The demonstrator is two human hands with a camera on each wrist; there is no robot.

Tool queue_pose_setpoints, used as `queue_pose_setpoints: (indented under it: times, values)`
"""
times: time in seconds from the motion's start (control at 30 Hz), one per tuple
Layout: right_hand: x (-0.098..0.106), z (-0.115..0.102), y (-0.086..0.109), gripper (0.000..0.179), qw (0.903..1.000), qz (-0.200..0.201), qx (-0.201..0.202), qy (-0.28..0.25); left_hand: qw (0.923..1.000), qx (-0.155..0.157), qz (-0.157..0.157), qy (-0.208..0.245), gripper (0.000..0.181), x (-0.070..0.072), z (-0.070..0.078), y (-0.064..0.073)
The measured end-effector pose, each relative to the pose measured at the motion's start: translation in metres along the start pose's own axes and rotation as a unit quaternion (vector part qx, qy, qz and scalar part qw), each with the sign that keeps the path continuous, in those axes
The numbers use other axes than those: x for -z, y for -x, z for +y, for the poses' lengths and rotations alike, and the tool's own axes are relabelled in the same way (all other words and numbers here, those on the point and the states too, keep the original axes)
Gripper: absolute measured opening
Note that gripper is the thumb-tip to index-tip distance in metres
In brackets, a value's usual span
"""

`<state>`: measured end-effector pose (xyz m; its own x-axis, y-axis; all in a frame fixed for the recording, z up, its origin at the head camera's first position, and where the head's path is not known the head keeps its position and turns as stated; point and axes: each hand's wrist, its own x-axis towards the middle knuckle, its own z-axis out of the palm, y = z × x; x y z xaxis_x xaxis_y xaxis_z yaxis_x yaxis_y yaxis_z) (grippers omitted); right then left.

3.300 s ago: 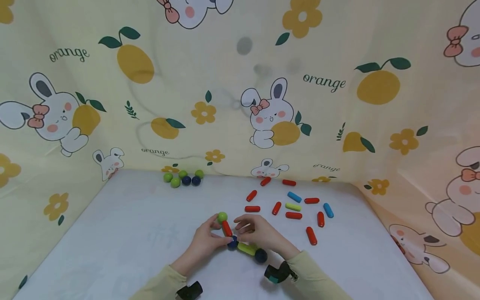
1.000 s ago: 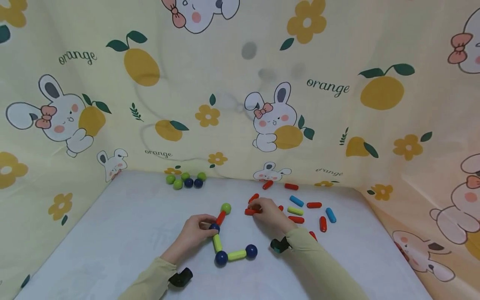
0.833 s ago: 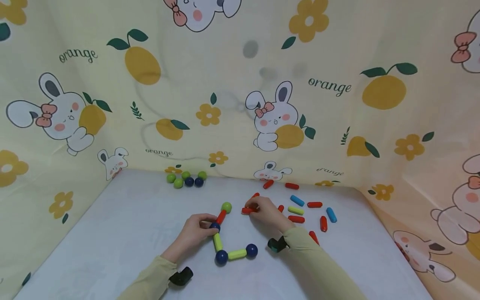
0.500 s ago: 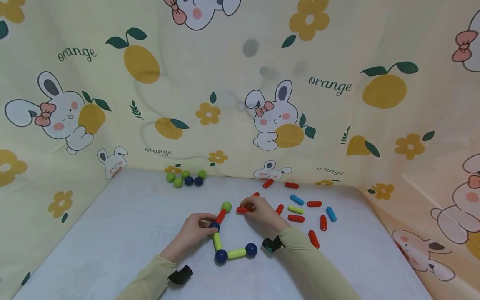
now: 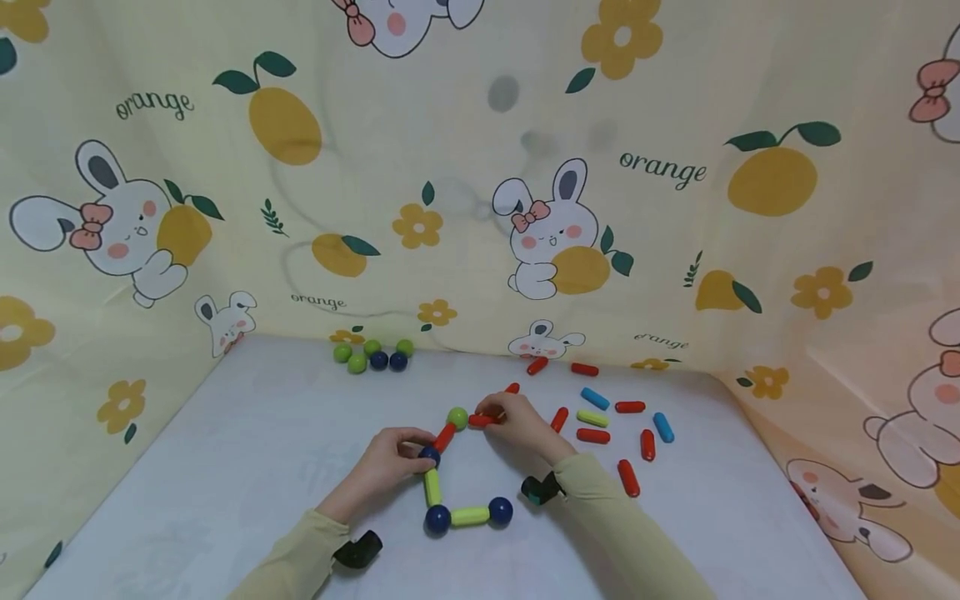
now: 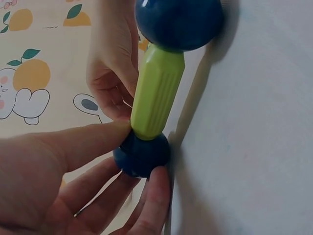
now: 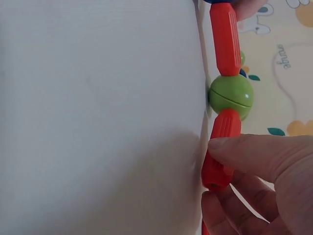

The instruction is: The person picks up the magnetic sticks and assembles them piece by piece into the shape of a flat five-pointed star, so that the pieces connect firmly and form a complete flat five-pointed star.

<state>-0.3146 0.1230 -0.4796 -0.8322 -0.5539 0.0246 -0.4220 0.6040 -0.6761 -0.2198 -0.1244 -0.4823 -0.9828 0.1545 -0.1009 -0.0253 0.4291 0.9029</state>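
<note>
- A glossy, round dark-blue ball [image 5: 430, 457] was pinched between the thumb and fingers of the left hand [image 5: 381, 468].
- A red rod [image 5: 481, 421], faceted and finely grooved with tapered ends, was pinched between the thumb and fingers of the right hand [image 5: 517, 423].
- The red rod's tip was pointed at a shiny green ball [image 5: 457, 417], which was ringed by a thin seam; whether the two touched could not be told.
- The green ball was joined to the dark-blue ball by a second red rod [image 5: 445, 437], set at a slant.
- The angled chain was continued by a ribbed lime rod [image 5: 432, 488], a corner ball [image 5: 437, 520], another lime rod [image 5: 470, 517] and an end ball [image 5: 500, 512], both balls smooth and dark blue.
- Loose red rods [image 5: 628, 478], two blue rods [image 5: 663, 427] and one loose lime rod [image 5: 592, 418] were scattered over the table [image 5: 225, 467], to the right.
- Four green balls [image 5: 357, 363] and two blue balls [image 5: 379, 361] were clustered at the far left.
- The matte white table was backed by a softly creased sheet [image 5: 450, 108], printed with rabbits and oranges.
</note>
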Motion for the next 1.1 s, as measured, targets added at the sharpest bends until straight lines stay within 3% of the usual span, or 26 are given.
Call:
queue_pose_setpoints:
  times: [0.5, 0.73, 0.9, 1.1]
  values:
    - [0.000, -0.001, 0.004, 0.029, 1.0000, -0.001, -0.004, -0.005, 0.9995, -0.007, -0.031, 0.002, 0.037, 0.004, 0.003, -0.002]
    - [0.001, -0.001, 0.004, 0.028, 0.9998, 0.006, -0.007, -0.015, 0.9955, 0.005, -0.085, -0.040, 0.045, 0.010, 0.013, -0.024]
    - [-0.001, 0.000, 0.005, 0.030, 0.9997, 0.008, -0.013, -0.021, 0.9924, 0.026, -0.091, -0.078, 0.042, 0.008, 0.022, -0.038]
    - [0.001, -0.007, 0.020, 0.036, 0.9986, 0.043, -0.015, -0.029, 0.9921, 0.028, -0.096, -0.076, 0.037, 0.006, 0.022, -0.042]
